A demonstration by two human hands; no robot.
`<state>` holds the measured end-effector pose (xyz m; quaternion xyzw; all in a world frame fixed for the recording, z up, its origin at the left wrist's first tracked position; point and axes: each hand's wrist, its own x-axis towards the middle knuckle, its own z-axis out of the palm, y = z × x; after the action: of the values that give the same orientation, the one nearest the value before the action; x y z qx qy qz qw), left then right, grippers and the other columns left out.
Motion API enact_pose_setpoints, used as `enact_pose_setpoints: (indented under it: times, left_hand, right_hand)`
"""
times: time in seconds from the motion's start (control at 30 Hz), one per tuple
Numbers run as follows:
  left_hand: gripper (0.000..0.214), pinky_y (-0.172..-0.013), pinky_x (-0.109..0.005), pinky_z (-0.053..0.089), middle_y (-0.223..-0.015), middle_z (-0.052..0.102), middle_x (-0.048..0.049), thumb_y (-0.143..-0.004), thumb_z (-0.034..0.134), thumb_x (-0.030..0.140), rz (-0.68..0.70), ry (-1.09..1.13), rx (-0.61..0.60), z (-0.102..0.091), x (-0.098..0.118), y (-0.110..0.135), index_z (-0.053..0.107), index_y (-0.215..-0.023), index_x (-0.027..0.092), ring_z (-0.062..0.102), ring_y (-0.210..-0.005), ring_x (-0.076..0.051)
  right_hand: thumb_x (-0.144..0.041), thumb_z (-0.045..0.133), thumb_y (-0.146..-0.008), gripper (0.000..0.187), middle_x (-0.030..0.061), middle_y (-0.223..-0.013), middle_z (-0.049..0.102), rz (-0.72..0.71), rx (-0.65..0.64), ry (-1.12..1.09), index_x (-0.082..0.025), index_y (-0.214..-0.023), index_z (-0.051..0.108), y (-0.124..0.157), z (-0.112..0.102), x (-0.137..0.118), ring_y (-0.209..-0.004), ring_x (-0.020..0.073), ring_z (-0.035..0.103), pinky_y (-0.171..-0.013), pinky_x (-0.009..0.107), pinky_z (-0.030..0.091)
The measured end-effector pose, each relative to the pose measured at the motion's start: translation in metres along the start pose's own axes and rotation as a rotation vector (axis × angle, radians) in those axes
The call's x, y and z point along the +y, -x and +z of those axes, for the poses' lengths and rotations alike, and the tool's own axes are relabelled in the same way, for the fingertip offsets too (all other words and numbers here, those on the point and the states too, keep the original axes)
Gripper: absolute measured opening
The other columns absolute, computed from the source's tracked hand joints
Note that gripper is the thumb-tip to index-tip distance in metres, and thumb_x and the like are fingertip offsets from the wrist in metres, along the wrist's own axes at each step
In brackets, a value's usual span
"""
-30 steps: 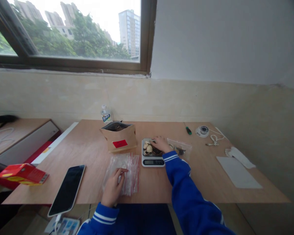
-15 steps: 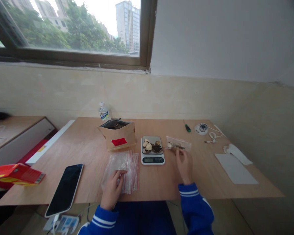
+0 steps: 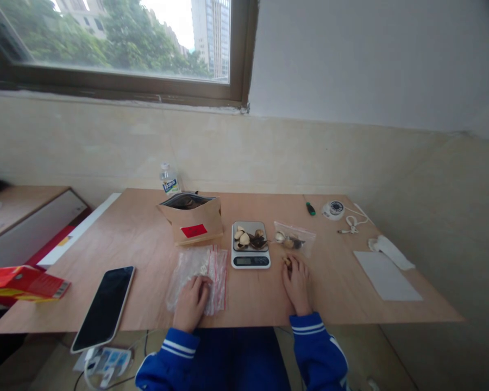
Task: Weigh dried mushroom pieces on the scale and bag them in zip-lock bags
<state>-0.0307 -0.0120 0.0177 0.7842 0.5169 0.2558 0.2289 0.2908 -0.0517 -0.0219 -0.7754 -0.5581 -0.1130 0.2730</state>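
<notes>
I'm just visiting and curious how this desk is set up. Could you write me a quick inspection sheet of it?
Surface: wooden table.
Job's things: pile of zip bags; scale holding shells; filled clear bag; open paper pouch.
Clutter: phone, bottle, red box.
Hands: left hand flat on the zip bags; right hand on the table, pinching a small piece.
Cables: white cord.
Surroundings: window, plain wall.

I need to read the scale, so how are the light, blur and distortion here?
Head view: soft daylight from the window, faint shadows; the scale display is too small and soft to read; wide lens bends the table edges.
</notes>
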Motion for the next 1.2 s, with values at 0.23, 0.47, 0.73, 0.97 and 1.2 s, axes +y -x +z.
enact_pose_setpoints:
  times: [0.23, 0.47, 0.73, 0.97, 1.2]
  left_hand:
    - [0.023, -0.078, -0.037, 0.043, -0.091, 0.059, -0.0051, -0.090, 0.033, 0.027, -0.003, -0.006, -0.006, 0.002, -0.001, 0.000, 0.055, -0.092, 0.021, 0.056, -0.085, -0.021]
    - [0.022, -0.078, -0.037, 0.043, -0.090, 0.059, -0.0049, -0.089, 0.035, 0.027, 0.002, -0.007, 0.010, 0.001, -0.001, 0.001, 0.056, -0.090, 0.021, 0.056, -0.085, -0.021]
    - [0.021, -0.075, -0.036, 0.045, -0.089, 0.061, -0.0047, -0.088, 0.037, 0.030, 0.007, -0.009, 0.035, 0.002, 0.001, 0.000, 0.056, -0.089, 0.022, 0.057, -0.083, -0.021]
    - [0.026, -0.078, -0.037, 0.045, -0.089, 0.059, -0.0064, -0.090, 0.031, 0.032, -0.012, -0.021, -0.107, -0.012, 0.011, -0.006, 0.054, -0.089, 0.021, 0.058, -0.087, -0.021]
    - [0.020, -0.072, -0.033, 0.045, -0.087, 0.058, -0.0069, -0.087, 0.035, 0.030, -0.050, -0.114, -0.237, -0.015, 0.014, -0.016, 0.052, -0.088, 0.019, 0.059, -0.079, -0.020]
  right_hand:
    - [-0.031, 0.039, -0.087, 0.036, 0.0167, -0.106, 0.058, 0.023, 0.013, 0.004, -0.011, -0.113, 0.052, 0.000, -0.001, -0.001, -0.098, 0.0267, 0.050, -0.081, 0.039, 0.040]
    - [-0.030, 0.038, -0.087, 0.034, 0.0160, -0.106, 0.059, 0.021, 0.024, 0.008, -0.011, -0.111, 0.053, 0.000, 0.001, 0.000, -0.098, 0.0265, 0.050, -0.080, 0.038, 0.039]
    - [-0.031, 0.038, -0.086, 0.035, 0.0153, -0.102, 0.059, 0.016, 0.034, 0.009, -0.012, -0.111, 0.054, 0.000, 0.002, 0.001, -0.095, 0.0262, 0.050, -0.078, 0.038, 0.039]
    - [-0.029, 0.039, -0.086, 0.033, 0.0144, -0.106, 0.059, 0.013, 0.010, -0.004, -0.013, -0.110, 0.055, -0.001, -0.001, -0.002, -0.097, 0.0254, 0.049, -0.080, 0.037, 0.039]
    - [-0.028, 0.040, -0.086, 0.032, 0.0140, -0.106, 0.059, 0.029, -0.007, 0.004, -0.013, -0.110, 0.055, -0.002, -0.004, -0.003, -0.097, 0.0249, 0.049, -0.080, 0.036, 0.039]
